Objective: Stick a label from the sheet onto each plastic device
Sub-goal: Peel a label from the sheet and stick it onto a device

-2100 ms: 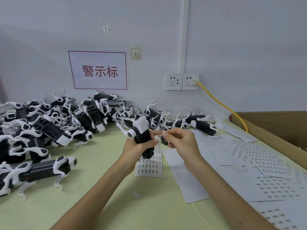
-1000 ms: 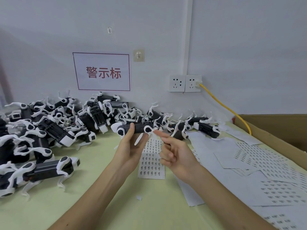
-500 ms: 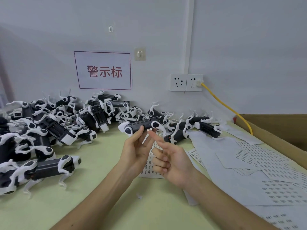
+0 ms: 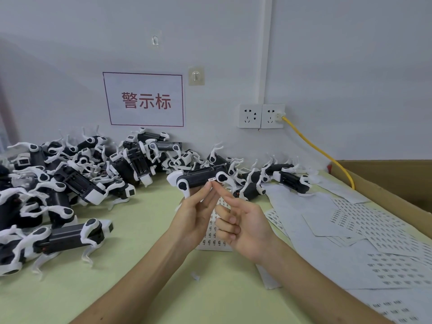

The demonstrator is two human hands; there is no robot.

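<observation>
**Label (image 4: 211,179) touched on a held plastic device (image 4: 198,180)**

The plastic device is held level above the bench (image 4: 140,288), pinched between the fingers of the left hand (image 4: 194,220). The small white label on its side is touched by the straight index finger of the right hand (image 4: 245,228), whose other fingers are curled. The label sheet (image 4: 214,232) lies on the bench below.
</observation>
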